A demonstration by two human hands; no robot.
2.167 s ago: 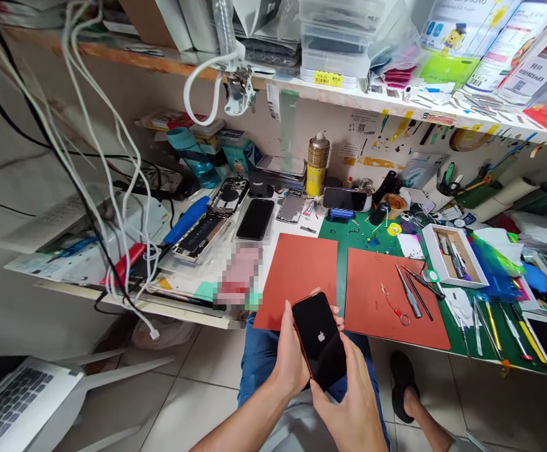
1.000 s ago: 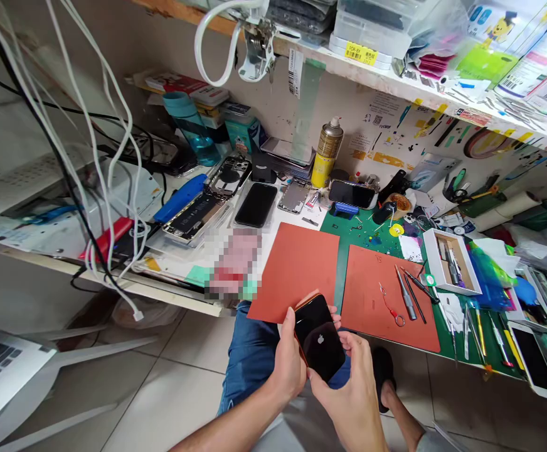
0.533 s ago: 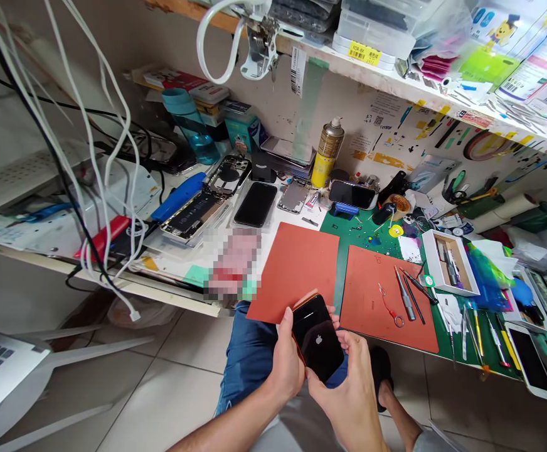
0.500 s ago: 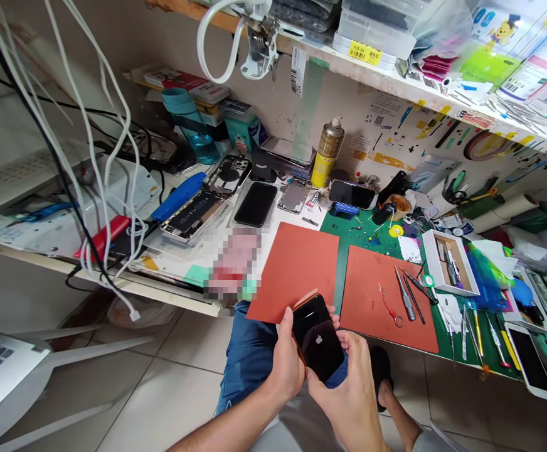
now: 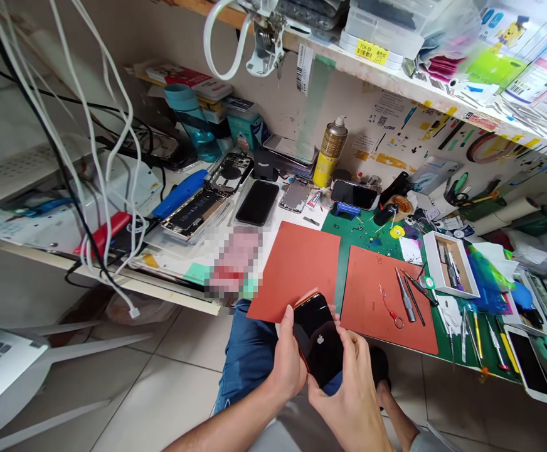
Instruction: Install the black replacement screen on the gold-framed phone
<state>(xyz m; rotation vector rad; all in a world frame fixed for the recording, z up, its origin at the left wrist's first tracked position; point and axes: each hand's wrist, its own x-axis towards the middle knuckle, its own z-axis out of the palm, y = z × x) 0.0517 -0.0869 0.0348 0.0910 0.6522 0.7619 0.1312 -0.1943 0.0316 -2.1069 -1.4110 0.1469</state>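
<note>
Between my hands, above my lap at the bench's front edge, is a smartphone (image 5: pixel 315 323) with a dark screen showing a white apple logo. An orange-red edge runs along its left side. My left hand (image 5: pixel 288 358) grips that side, thumb along the edge and fingertips showing past the far side. My right hand (image 5: pixel 349 370) holds the right side and lower corner, thumb at the bottom and fingers along the edge. Just beyond the phone lies a reddish-brown mat (image 5: pixel 297 263). A second such mat (image 5: pixel 377 295) carries a red-handled ring tool (image 5: pixel 391 312) and several slim tools.
An opened phone (image 5: pixel 193 210) and a black phone (image 5: pixel 257 203) lie at the left of the bench. A yellow spray can (image 5: pixel 329 154) stands at the back. White cables (image 5: pixel 108 157) hang on the left. A white phone (image 5: pixel 531 364) lies at the right front edge.
My right hand's fingers have shifted slightly along the phone's right edge. The view has moved a little; the phone stays in both hands with its logo lit.
</note>
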